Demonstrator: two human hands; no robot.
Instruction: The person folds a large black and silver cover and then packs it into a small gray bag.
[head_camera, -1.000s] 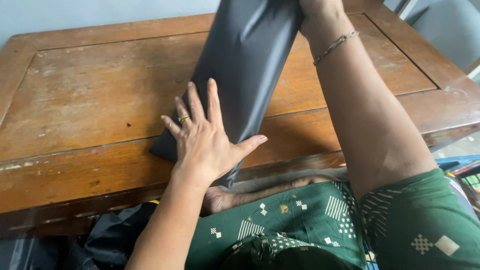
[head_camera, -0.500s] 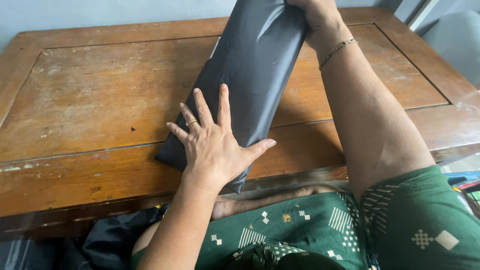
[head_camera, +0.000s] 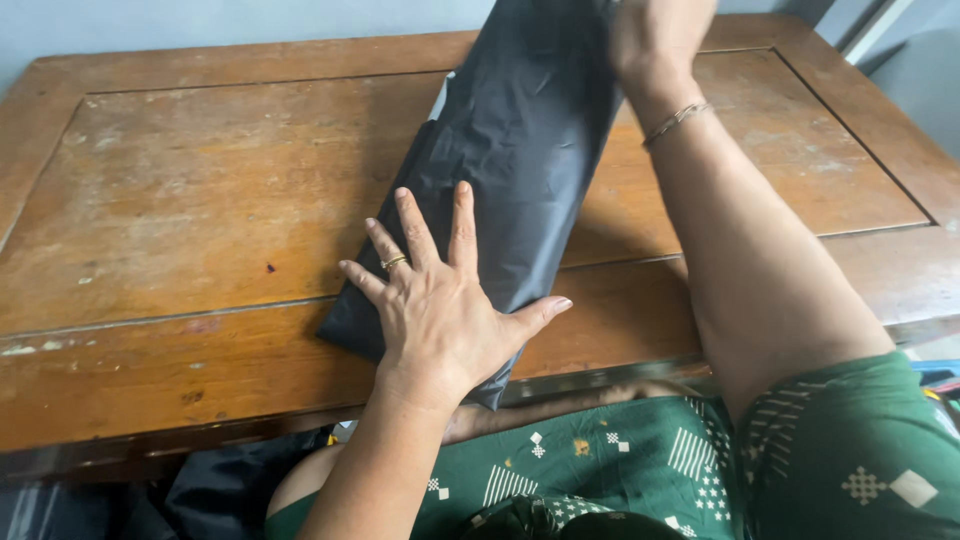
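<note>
Wooden table (head_camera: 150, 220), worn top, scuffed panel w/ raised frame; bare wood at far left.

L hand (head_camera: 440, 310) — flat, palm down, fingers (head_camera: 415, 228) spread wide, thumb out to the right. Pressed on the near end of the dark folded cloth (head_camera: 520, 170). Gold ring (head_camera: 393, 263) on one finger. No pinch, just weight on the fabric.

Cloth: dark grey/black, folded into a long narrow strip. Long axis runs from near table edge (under L palm) away and slightly right, toward far edge. Near end overhangs the front rim a little. Lies directly ahead of L fingertips, i.e. fingers point roughly along its length.

R hand (head_camera: 650, 35) — at the cloth's far end, top of view, mostly cut off by the frame. Touching or gripping the fabric there; cannot tell finger state. Thin bracelet (head_camera: 678, 120) on wrist. R forearm crosses table right of the strip.

So: L hand nearer end, R hand far end, strip between them.

Below table edge — green patterned garment (head_camera: 640, 470).
</note>
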